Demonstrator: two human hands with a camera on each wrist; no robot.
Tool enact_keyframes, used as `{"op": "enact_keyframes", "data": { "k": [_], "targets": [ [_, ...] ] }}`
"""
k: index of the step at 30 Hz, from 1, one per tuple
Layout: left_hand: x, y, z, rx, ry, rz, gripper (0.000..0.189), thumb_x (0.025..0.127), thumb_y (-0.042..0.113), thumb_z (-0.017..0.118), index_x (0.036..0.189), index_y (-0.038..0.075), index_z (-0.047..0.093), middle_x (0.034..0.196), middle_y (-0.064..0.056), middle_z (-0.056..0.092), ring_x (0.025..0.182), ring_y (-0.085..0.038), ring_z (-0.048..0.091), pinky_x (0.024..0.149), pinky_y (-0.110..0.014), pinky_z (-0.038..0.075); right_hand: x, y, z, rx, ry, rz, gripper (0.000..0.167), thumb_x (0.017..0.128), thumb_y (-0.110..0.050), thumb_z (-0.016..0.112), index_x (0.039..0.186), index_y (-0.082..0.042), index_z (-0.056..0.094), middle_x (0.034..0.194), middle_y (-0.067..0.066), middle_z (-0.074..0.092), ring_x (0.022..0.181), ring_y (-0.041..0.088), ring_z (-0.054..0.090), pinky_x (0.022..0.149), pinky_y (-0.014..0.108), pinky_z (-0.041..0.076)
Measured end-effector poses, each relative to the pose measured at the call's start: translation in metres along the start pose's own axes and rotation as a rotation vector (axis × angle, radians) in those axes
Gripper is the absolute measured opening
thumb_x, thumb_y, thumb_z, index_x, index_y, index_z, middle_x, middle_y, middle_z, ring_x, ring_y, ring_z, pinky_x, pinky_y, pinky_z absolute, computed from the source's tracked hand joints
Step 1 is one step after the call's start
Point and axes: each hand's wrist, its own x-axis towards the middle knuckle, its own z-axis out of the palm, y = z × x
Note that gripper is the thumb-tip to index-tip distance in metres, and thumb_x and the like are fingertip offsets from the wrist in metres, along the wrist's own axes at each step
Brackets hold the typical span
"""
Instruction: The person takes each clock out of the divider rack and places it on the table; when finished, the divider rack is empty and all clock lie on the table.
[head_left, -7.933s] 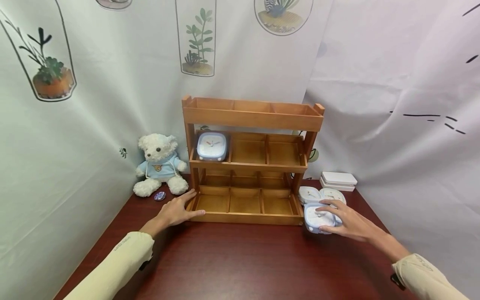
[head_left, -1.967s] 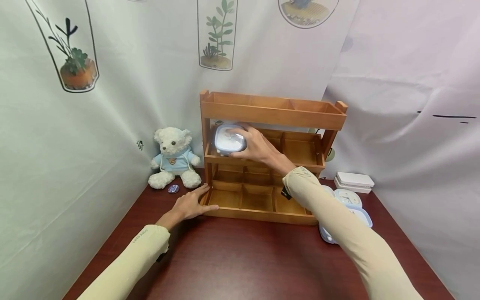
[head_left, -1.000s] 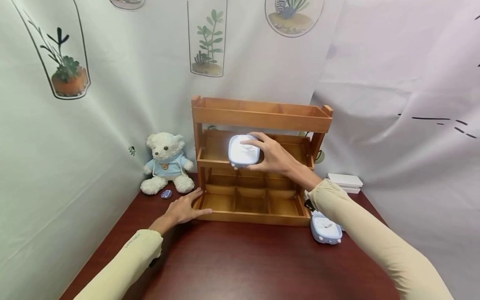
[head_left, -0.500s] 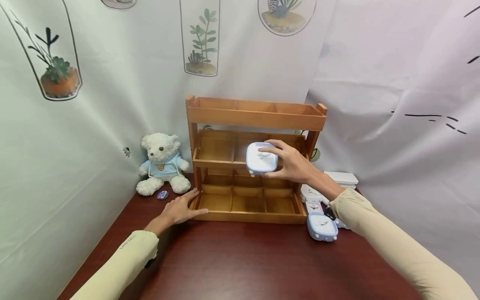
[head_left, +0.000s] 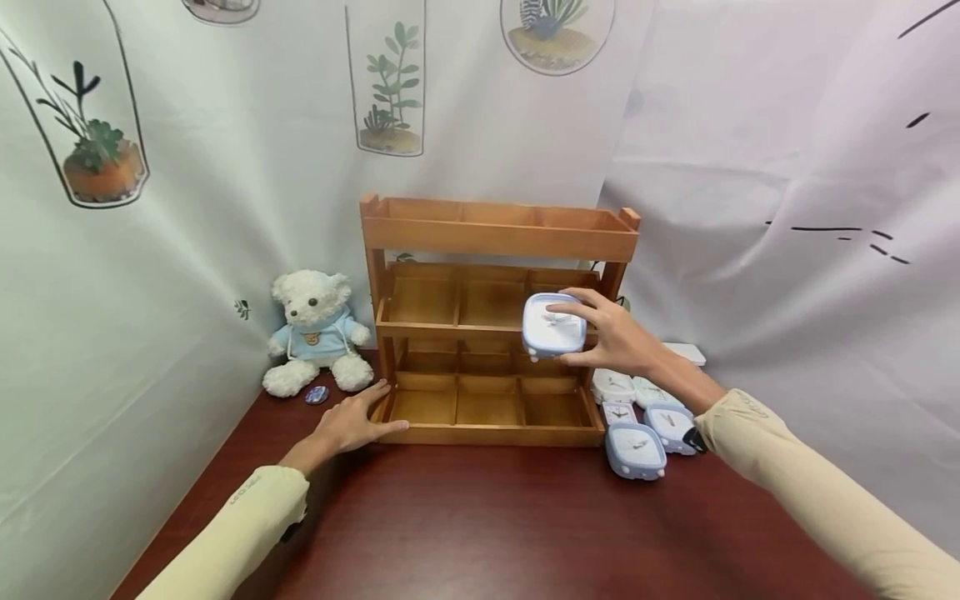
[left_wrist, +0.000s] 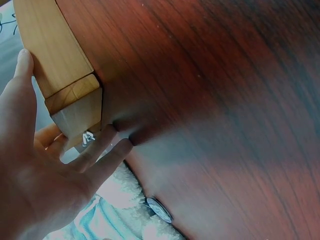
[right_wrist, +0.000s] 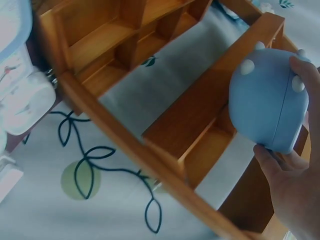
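My right hand (head_left: 611, 333) grips a light-blue alarm clock (head_left: 553, 327) by its right side. The clock is in front of the right end of the wooden shelf's middle tier, its white dial facing me and partly covered by a finger. The right wrist view shows its rounded blue back (right_wrist: 262, 100) with small white knobs. My left hand (head_left: 347, 427) rests at the lower left front corner of the wooden shelf (head_left: 487, 435). In the left wrist view its thumb lies along the shelf's front board (left_wrist: 60, 45), and the straight fingers reach past the corner.
Several clocks (head_left: 636, 450) crowd the table right of the shelf, white boxes (head_left: 686, 353) behind them. Left of the shelf sits a white teddy bear (head_left: 313, 329) in a blue hoodie, a small round badge (head_left: 317, 395) before it. Printed cloth (head_left: 495, 125) hangs behind.
The clock that was in the middle tier's left compartment has left it. Over the last two seconds my right hand has carried it rightward and slightly down. My left hand stays at the corner.
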Motion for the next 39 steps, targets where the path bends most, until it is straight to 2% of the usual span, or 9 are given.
{"op": "enact_keyframes", "data": {
  "k": [9, 20, 27, 33, 39],
  "targets": [
    [-0.001, -0.005, 0.001, -0.005, -0.002, -0.001, 0.109, 0.080, 0.086, 0.061, 0.160, 0.015, 0.043, 0.165, -0.013, 0.039, 0.132, -0.047, 0.055, 0.077, -0.056, 0.052, -0.033, 0.010, -0.015, -0.025, -0.009, 0.046, 0.076, 0.073, -0.030, 0.097, 0.141, -0.020, 0.065, 0.150, 0.020, 0.051, 0.129, 0.043, 0.056, 0.091, 0.055, 0.053],
    [0.000, -0.003, 0.000, 0.002, -0.006, 0.012, 0.109, 0.081, 0.086, 0.061, 0.160, 0.013, 0.042, 0.164, -0.015, 0.039, 0.131, -0.048, 0.055, 0.078, -0.058, 0.052, -0.096, 0.028, -0.031, -0.075, 0.001, 0.046, 0.079, 0.065, -0.025, 0.099, 0.137, -0.016, 0.068, 0.142, 0.022, 0.057, 0.126, 0.044, 0.058, 0.094, 0.062, 0.051],
    [0.001, -0.002, 0.001, -0.001, -0.002, 0.017, 0.109, 0.081, 0.085, 0.061, 0.160, 0.013, 0.042, 0.163, -0.016, 0.040, 0.131, -0.048, 0.055, 0.078, -0.059, 0.052, -0.139, 0.034, -0.041, -0.105, -0.056, 0.116, 0.076, 0.064, -0.027, 0.100, 0.132, -0.017, 0.071, 0.138, 0.020, 0.061, 0.118, 0.042, 0.062, 0.081, 0.056, 0.055],
    [0.003, -0.001, 0.001, 0.004, 0.004, 0.015, 0.110, 0.080, 0.086, 0.061, 0.160, 0.013, 0.042, 0.161, -0.017, 0.043, 0.131, -0.048, 0.055, 0.081, -0.061, 0.052, -0.176, 0.044, -0.045, -0.137, -0.064, 0.158, 0.074, 0.056, -0.031, 0.102, 0.123, -0.018, 0.074, 0.126, 0.015, 0.067, 0.109, 0.038, 0.066, 0.078, 0.050, 0.054],
    [0.003, -0.001, 0.001, -0.001, 0.000, 0.012, 0.110, 0.080, 0.086, 0.062, 0.160, 0.013, 0.042, 0.161, -0.017, 0.042, 0.132, -0.047, 0.055, 0.080, -0.060, 0.052, -0.207, 0.053, -0.045, -0.153, -0.058, 0.160, 0.078, 0.049, -0.034, 0.104, 0.119, -0.020, 0.074, 0.122, 0.005, 0.069, 0.106, 0.029, 0.065, 0.085, 0.028, 0.049]
  ]
}}
